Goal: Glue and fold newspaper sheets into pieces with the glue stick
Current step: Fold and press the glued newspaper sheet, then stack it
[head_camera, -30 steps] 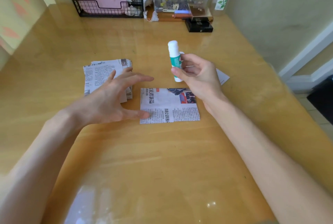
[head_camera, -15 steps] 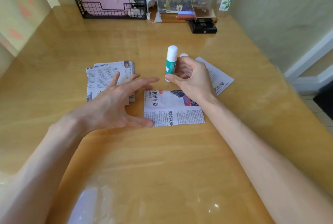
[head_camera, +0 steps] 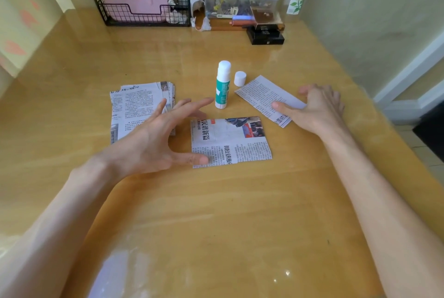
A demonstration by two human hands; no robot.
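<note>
- Left hand (head_camera: 163, 139): released, fingers spread and straight, holding nothing. The thumb tip rests on the near left corner of the folded newspaper piece (head_camera: 236, 151); the fingers hover above the table (head_camera: 216, 213)
- Right hand (head_camera: 319, 108): not clenched. The thumb lies flat on the newspaper slip (head_camera: 259, 96) and the fingers are loosely bent at the slip's far edge; no pinch is visible
- Glue stick (head_camera: 222, 86): stands upright and uncapped on the table, just beyond the left fingertips and well to the left of the right thumb. Neither hand touches it
- Cap (head_camera: 240, 78): stands on the table just right of the glue stick, at the far corner of the slip
- Stack of newspaper sheets (head_camera: 134, 105): lies under and to the left of the left hand, partly hidden by it
- Beyond both hands, at the table's far edge: a wire rack (head_camera: 144, 15), a clear plastic box (head_camera: 240, 0) and a black box (head_camera: 265, 36)
- Nothing lies between either hand and the glue stick
</note>
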